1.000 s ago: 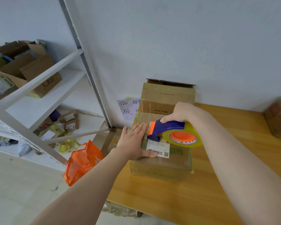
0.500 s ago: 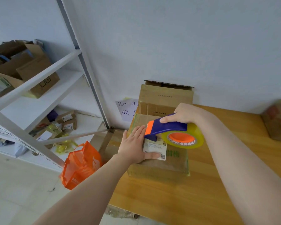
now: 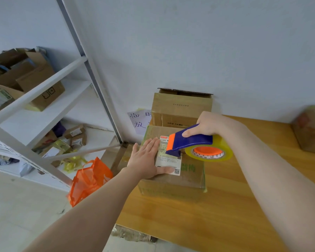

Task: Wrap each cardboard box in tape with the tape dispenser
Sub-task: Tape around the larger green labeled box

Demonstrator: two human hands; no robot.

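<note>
- A cardboard box (image 3: 171, 184) is seen at the left end of the wooden table (image 3: 189, 224), just in front of a 2nd, taller box (image 3: 182, 108) set against the wall.
- The left hand (image 3: 145, 160) is laid flat on the box top, fingers straight, thumb on the white shipping label (image 3: 168, 161).
- The tape dispenser (image 3: 189, 141) is gripped by the right hand (image 3: 207, 124), fingers curled round its blue handle; its orange nose is held at the label.
- The yellowish tape roll (image 3: 208, 153) is held over the box top.
- A 3rd box (image 3: 311, 130) is seen well apart at the right; an orange bag (image 3: 89, 179) lies beside a shelf rack (image 3: 44, 91).
</note>
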